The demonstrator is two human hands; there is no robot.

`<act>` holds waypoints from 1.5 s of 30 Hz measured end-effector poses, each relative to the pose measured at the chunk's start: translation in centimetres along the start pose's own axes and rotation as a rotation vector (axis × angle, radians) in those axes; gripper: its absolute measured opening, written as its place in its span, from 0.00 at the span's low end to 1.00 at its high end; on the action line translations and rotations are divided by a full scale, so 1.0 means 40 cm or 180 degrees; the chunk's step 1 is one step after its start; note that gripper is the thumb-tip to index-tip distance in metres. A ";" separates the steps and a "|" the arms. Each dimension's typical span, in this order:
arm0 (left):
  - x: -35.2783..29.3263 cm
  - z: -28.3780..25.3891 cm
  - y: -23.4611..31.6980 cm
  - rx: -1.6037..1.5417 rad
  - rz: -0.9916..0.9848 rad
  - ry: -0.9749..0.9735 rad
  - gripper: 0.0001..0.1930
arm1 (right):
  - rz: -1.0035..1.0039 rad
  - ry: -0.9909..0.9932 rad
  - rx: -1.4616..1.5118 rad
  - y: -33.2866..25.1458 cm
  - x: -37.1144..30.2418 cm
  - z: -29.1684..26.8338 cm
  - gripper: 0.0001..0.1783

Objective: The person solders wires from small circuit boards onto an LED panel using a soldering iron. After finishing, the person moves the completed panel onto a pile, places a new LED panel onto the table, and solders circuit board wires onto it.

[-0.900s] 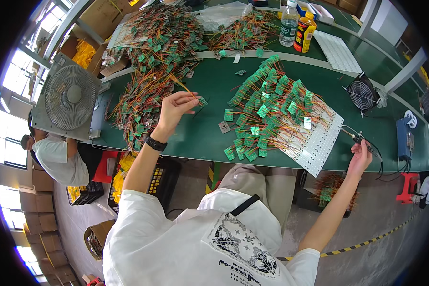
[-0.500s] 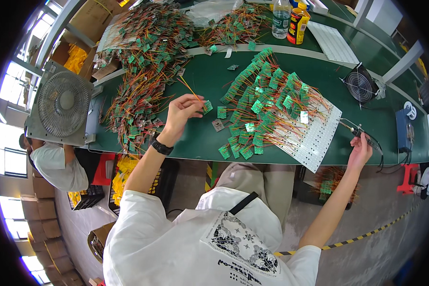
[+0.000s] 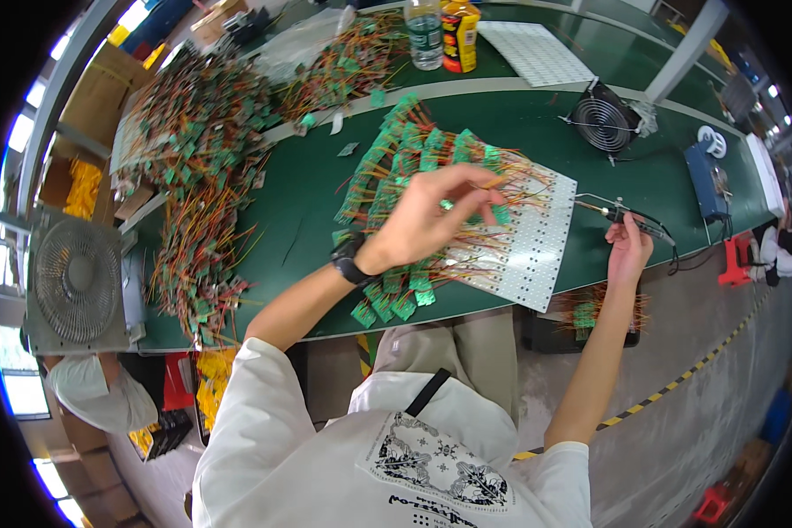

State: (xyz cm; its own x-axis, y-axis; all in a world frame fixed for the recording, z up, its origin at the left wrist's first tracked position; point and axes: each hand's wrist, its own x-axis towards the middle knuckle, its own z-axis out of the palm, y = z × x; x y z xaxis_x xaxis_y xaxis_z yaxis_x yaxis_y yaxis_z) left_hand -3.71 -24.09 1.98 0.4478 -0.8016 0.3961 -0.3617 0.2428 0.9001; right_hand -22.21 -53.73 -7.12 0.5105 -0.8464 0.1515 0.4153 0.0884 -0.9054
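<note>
Dozens of small green circuit boards with orange and red wire leads point(image 3: 387, 189) already fan out along the white perforated LED panel point(image 3: 532, 251) on the green desk point(image 3: 308, 220). The left hand point(image 3: 431, 220) pinches one thin orange wire point(image 3: 488, 183) over the panel's near rows. The right hand point(image 3: 627, 251) grips a black-handled soldering iron point(image 3: 629, 216), tip just off the panel's edge, I think. A far bigger tangled heap of wired green boards point(image 3: 198, 158) waits untouched.

left hand point(image 3: 431, 220) pinches a wired board point(image 3: 493, 185) (right hand point(image 3: 627, 251) grips soldering iron point(image 3: 629, 217)).
</note>
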 end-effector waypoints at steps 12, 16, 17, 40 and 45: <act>0.126 0.152 -0.176 0.2604 0.0502 -0.1136 0.08 | 0.0143 0.0006 -0.0264 -0.013 -0.005 0.012 0.10; 0.112 0.140 -0.193 0.2774 0.0630 -0.0832 0.07 | 0.0006 -0.0022 -0.0483 -0.009 -0.002 0.026 0.11; 0.109 0.137 -0.200 0.2749 0.0671 -0.0880 0.06 | -0.0024 -0.0053 -0.0540 -0.006 -0.004 0.026 0.11; 0.125 0.140 -0.195 0.2429 0.0847 -0.0663 0.06 | 0.0173 -0.0037 -0.0586 -0.008 -0.035 0.026 0.10; 0.132 0.137 -0.179 0.1636 0.1041 -0.0553 0.05 | 0.0060 -0.0076 -0.0703 0.002 -0.033 0.023 0.10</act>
State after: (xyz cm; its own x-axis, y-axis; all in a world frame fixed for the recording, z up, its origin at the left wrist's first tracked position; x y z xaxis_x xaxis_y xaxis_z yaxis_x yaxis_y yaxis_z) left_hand -3.23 -33.07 -3.36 0.1240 -0.8179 0.5618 -0.8233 0.2313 0.5184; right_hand -22.17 -52.13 -7.03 0.5353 -0.8329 0.1407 0.2318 -0.0153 -0.9727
